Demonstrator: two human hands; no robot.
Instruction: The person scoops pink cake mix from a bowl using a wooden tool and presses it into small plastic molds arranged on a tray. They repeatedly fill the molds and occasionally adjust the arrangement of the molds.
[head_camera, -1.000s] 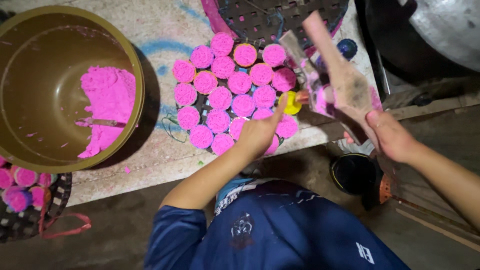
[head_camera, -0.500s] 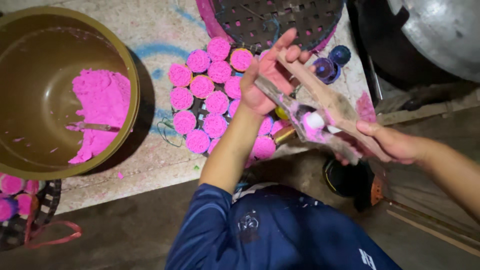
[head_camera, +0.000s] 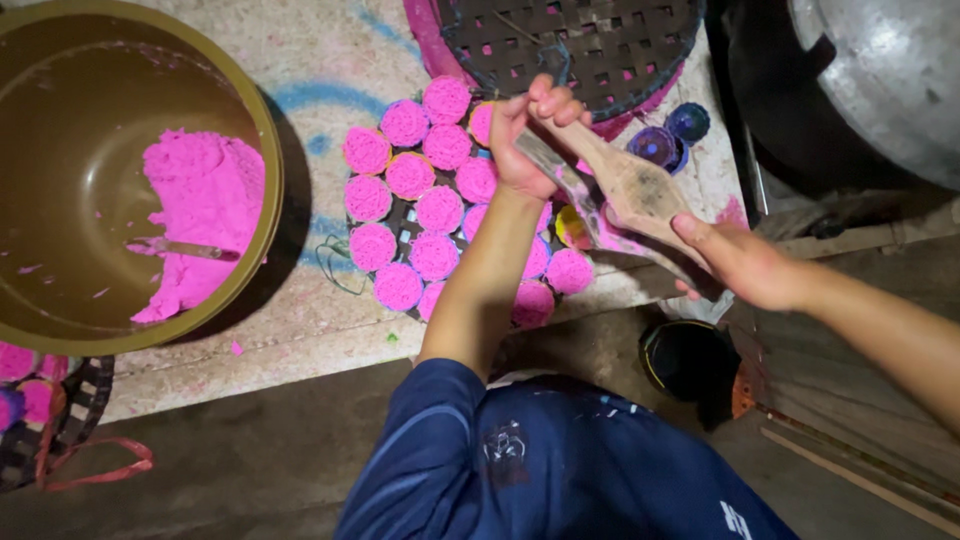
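Nearest the camera, the right hand (head_camera: 745, 265) was clenched around the handle end of a wooden paddle-shaped tool (head_camera: 630, 190), held out past the near edge of the desk (head_camera: 300, 345). The tool slanted up and away over that edge, its far end meeting the left hand (head_camera: 530, 135), which was closed around the tip together with what appeared to be a clear wrapper (head_camera: 560, 180); the wrapper's exact hold could not be told.

Directly beneath the tool, near the desk's near edge, stood a cluster of small cups filled with pink powder (head_camera: 430, 215), packed touching one another on a dark perforated tray. A yellow cup (head_camera: 572, 228) sat at the cluster's right side.

Judgement: the tool should be kept centred over the cups, so any powder shaken loose falls back among them rather than over the edge. A firm two-handed hold and a slow tilt appear advisable.

Toward the left edge, a large olive basin (head_camera: 265, 170) held loose pink powder (head_camera: 200, 210). At the far edge lay a dark lattice basket (head_camera: 600, 45).
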